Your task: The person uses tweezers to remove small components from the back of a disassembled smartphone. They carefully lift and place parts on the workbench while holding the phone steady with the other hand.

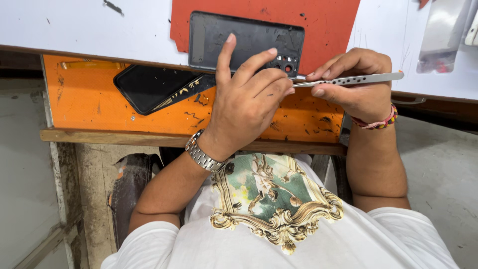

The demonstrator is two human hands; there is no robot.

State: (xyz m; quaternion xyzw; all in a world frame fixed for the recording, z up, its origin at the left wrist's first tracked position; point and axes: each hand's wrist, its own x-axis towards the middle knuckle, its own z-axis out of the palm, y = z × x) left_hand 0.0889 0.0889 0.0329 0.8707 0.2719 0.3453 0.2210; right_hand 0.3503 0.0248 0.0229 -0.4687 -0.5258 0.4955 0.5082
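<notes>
Both hands are busy: the right hand pinches silver tweezers, tips aimed into the left hand, whose fingers are bunched on something too small to make out. Looks like the fiddly mid-repair picking stage, so next calls for a steady, light touch. Black phone back cover lies just behind on the red mat; another dark panel sits in the orange drawer.

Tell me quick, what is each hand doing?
Left hand: fingers pinched together at the tip of the tweezers; what they hold cannot be told.
Right hand: closed around the silver tweezers.
</notes>
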